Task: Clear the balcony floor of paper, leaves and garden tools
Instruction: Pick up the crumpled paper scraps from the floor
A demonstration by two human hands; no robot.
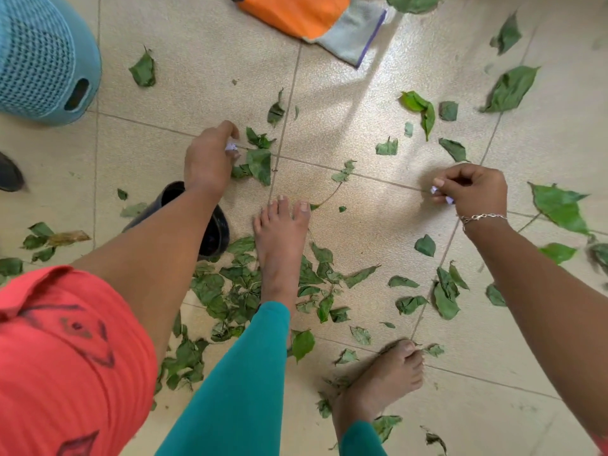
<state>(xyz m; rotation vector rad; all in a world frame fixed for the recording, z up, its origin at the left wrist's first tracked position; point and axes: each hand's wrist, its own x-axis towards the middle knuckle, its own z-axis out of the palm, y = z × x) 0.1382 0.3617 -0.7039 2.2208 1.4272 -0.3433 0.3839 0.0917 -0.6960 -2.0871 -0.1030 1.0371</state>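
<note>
Two bare hands reach down over the tiled floor (368, 103). The left hand (209, 159) has its fingers curled and pinches a small crumpled white paper scrap (231, 147), just left of a few leaves at a tile joint. The right hand (473, 189), with a chain bracelet (483, 218) at the wrist, has finger and thumb closed on a second paper scrap (435, 190). It cannot be told whether either scrap touches the floor.

Green leaves (230, 297) lie scattered over the whole floor, thickest in the near centre around the forward bare foot (279, 238). A black pot (215, 233) lies on its side under the left forearm, just left of that foot.

At far left stands a blue perforated basket (42, 57). At far centre lies an orange and grey cloth (306, 18). A dark object (9, 174) at the left edge is only partly in view and cannot be identified.
</note>
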